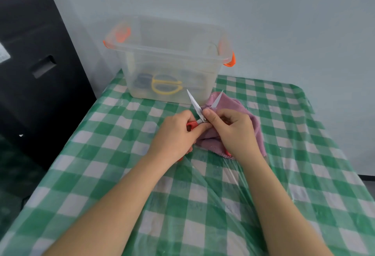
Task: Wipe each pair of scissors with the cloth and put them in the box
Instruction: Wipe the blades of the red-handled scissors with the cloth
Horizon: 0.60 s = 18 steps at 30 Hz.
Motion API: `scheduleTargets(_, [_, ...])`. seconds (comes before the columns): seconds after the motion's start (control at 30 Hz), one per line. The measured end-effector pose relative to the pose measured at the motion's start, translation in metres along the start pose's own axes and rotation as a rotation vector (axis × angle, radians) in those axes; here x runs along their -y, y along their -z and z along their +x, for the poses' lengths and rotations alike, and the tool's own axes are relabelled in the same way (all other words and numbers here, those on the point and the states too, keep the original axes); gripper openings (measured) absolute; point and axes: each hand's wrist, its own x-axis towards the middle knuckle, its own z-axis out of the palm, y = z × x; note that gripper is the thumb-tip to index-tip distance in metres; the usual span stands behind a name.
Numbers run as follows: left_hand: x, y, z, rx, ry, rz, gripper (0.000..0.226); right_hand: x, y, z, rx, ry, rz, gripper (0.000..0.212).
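Left hand (175, 133) grips red-handled scissors (197, 111), blades splayed for wiping (box (168, 60) waits behind); right hand (233, 129) pinches pink cloth (233, 103).

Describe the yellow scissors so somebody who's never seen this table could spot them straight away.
Find the clear plastic box with orange latches at the far end of the green checked table. The yellow scissors lie on its floor, seen through the front wall. Their bright yellow loop handles stand out from the dark blue item beside them.
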Motion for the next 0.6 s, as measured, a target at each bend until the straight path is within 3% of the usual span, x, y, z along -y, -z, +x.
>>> scheduleTargets(0.17, [0.0, 0.001, 0.0, 0.009, 0.008, 0.002, 0.037, -0.001, 0.004, 0.003, 0.055, -0.004, 0.1, 0.027])
scheduleTargets(0.37, [0.0, 0.002, 0.0, 0.015, 0.042, -0.025, 0.036, -0.002, 0.01, 0.003, 0.141, 0.022, 0.044, 0.022])
scheduleTargets(0.47, [0.0, 0.002, 0.001, 0.011, 0.055, -0.045, 0.037, 0.0, 0.017, 0.003, 0.203, -0.058, 0.104, 0.026])
scheduleTargets(0.6, [-0.001, 0.001, 0.001, 0.009, 0.055, -0.039, 0.037, 0.004, 0.017, 0.001, 0.167, -0.064, 0.154, 0.023])
